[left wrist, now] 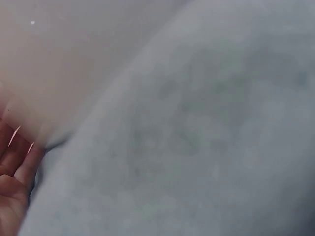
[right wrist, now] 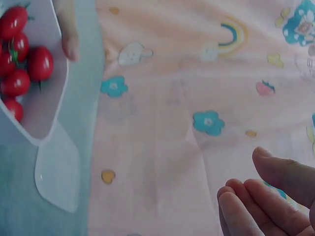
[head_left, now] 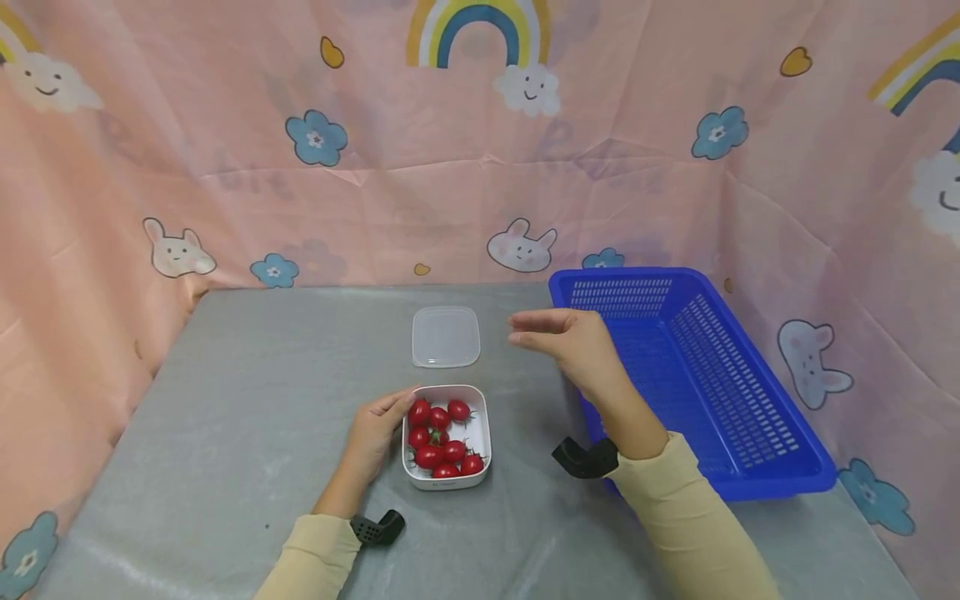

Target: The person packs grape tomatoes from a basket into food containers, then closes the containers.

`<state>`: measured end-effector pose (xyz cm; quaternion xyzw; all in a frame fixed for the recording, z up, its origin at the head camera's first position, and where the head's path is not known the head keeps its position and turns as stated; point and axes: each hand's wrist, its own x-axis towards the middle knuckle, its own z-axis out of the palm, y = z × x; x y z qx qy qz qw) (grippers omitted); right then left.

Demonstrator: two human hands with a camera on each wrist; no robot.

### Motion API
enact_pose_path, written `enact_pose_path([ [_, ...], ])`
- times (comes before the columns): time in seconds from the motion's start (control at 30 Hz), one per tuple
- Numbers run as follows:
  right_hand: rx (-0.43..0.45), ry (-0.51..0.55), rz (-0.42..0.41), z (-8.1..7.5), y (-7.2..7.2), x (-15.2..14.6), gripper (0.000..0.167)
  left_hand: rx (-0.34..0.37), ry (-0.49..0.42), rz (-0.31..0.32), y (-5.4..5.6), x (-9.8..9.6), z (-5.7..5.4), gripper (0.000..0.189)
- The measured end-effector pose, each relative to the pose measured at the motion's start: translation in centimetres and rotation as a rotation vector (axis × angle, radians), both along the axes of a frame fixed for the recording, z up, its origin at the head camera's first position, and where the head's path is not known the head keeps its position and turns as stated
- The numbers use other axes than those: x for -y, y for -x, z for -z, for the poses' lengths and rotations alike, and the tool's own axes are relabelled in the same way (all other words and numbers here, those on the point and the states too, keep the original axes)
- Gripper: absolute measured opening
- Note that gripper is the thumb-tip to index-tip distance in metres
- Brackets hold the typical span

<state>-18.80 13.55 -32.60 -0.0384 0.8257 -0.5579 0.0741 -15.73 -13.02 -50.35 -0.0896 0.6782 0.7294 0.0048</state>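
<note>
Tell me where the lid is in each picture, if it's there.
Head: the lid lies near the middle, just above the box.
Left wrist: blurred; no lid can be made out.
Right wrist: the lid is at lower left, below the box.
Shared landmark: the left hand, left of the box in head, at the left edge in left wrist, top left in right wrist.

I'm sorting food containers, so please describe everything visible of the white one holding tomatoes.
The white container is squarish, open-topped and round-cornered, plastic by its look, with a tiny illegible marking on its near wall. It sits upright on the gray table, nearer the person than the translucent lid. Small red tomatoes, some with green stems, lie inside, leaving bare floor toward the right. The left hand touches its left side near the far corner.
</note>
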Motion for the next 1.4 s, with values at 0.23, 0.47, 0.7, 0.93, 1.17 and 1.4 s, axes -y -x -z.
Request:
enact_pose_path([
  [0.23, 0.035, 0.01, 0.067, -0.5, 2.1, -4.0, 0.046, 0.006, -0.012, 0.004, 0.0, 0.0, 0.1, 0.035],
  [0.47, 0.032, 0.03, 0.08, 0.4, 4.3, -7.8, 0.055, -0.007, 0.005, 0.009, -0.1, 0.0, 0.1, 0.036],
  [0.7, 0.075, -0.012, 0.004, 2.7, 6.3, -10.3, 0.058, -0.006, 0.0, -0.004, 0.0, 0.0, 0.1, 0.035],
  [0.93, 0.172, -0.169, -0.029, 5.4, 7.8, -13.1, 0.063, 0.005, 0.007, -0.003, 0.0, 0.0, 0.1, 0.034],
  [1.17, 0.241, -0.189, -0.06, 7.7, 8.6, -14.5, 0.066, -0.01, -0.014, -0.001, 0.0, 0.0, 0.1, 0.035],
  [1.4, 0.263, -0.182, -0.109, 8.8, 8.9, -15.0, 0.062, 0.005, 0.018, 0.007, 0.0, 0.1, 0.0, 0.035],
])
